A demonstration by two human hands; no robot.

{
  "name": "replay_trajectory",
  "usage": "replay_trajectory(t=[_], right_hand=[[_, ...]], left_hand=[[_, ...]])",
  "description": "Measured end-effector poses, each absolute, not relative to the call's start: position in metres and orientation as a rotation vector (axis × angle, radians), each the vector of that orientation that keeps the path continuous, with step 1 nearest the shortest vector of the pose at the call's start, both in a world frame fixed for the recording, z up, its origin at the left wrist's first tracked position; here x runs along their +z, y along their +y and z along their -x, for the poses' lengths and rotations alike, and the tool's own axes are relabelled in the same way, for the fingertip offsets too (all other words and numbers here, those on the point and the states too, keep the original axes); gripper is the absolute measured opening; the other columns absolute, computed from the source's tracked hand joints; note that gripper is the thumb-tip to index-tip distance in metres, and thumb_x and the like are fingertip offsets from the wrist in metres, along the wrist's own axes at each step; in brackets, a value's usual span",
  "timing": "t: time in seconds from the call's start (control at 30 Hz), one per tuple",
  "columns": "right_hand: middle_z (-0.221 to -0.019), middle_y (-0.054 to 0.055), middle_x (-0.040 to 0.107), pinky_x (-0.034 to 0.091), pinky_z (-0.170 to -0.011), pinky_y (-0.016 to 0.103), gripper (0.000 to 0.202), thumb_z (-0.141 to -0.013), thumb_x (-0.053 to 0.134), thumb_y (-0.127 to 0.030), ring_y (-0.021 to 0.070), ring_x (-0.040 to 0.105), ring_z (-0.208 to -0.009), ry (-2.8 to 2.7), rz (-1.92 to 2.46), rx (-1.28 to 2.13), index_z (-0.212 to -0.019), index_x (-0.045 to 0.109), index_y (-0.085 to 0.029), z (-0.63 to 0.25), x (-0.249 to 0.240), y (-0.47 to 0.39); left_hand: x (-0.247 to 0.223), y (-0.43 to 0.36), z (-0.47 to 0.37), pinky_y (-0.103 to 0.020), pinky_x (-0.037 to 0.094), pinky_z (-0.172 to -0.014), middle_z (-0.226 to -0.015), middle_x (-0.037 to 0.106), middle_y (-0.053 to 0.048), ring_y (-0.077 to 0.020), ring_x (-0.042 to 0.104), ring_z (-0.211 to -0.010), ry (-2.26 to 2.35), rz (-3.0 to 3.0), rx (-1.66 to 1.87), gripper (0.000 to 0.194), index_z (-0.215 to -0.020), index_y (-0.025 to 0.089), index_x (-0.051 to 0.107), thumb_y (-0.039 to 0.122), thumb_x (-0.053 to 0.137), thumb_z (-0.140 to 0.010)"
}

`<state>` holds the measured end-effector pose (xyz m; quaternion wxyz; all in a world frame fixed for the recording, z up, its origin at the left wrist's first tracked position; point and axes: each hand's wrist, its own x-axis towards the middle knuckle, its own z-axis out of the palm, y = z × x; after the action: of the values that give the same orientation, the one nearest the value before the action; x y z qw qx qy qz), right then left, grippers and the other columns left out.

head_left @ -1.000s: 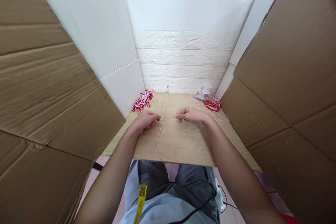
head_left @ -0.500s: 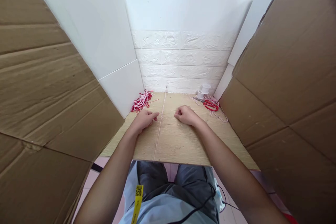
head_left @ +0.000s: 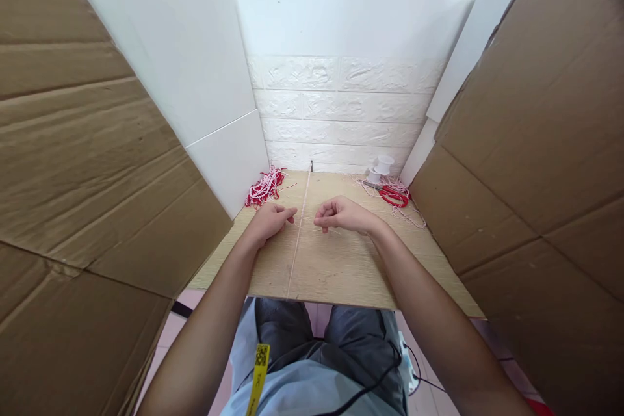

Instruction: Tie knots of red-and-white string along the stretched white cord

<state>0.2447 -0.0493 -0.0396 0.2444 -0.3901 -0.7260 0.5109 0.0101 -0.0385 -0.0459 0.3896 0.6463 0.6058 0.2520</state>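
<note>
Below the near edge of the table (head_left: 351,276), the person wears a pale blue top (head_left: 302,393) and dark grey trousers (head_left: 285,318). A yellow strip (head_left: 257,380) with a black square code and black lettering shows at the top's left; a black cable (head_left: 363,393) crosses its right side. Left hand (head_left: 270,221) and right hand (head_left: 344,216) are bare

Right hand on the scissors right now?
No, the right hand is near the pale cord, while the red-handled scissors lie apart from it, farther back and to the right.
</note>
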Motion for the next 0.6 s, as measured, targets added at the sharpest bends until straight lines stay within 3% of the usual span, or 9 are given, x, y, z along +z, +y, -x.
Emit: replay_trajectory(t=[0.17,0.3,0.6], right_hand=[[-0.082,0.008,0.074,0.045,-0.063,0.023,0.033,-0.080,0.069,-0.041,0.0137,0.063,-0.068,-2.023,0.854,1.772,-0.099,0.068,-0.013,-0.240,-0.034,-0.057],[-0.079,0.007,0.074,0.042,-0.059,0.022,0.033,-0.082,0.067,-0.034,0.0128,0.062,-0.064,-1.924,0.837,1.656,-0.108,0.065,-0.013,-0.239,-0.035,-0.057],[-0.084,0.005,0.071,0.043,-0.066,0.023,0.023,-0.079,0.066,-0.026,0.0143,0.062,-0.074,-2.000,0.734,1.532,-0.098,0.062,-0.015,-0.230,-0.046,-0.056]], left_hand=[[-0.044,-0.037,-0.012,-0.026,0.027,-0.050,-0.048,0.042,0.004,-0.0107,0.036,-0.049,1.531,-1.781,0.755,0.040,-0.065,0.016,0.068,0.053,0.059,-0.078],[-0.041,-0.039,-0.015,-0.025,0.035,-0.060,-0.062,0.056,0.002,-0.0125,0.048,-0.063,1.344,-1.939,0.867,0.034,-0.066,0.015,0.066,0.046,0.059,-0.080],[-0.040,-0.044,-0.017,-0.026,0.034,-0.059,-0.065,0.063,-0.001,-0.0139,0.050,-0.062,1.356,-2.177,0.728,0.025,-0.069,0.017,0.068,0.035,0.054,-0.079]])
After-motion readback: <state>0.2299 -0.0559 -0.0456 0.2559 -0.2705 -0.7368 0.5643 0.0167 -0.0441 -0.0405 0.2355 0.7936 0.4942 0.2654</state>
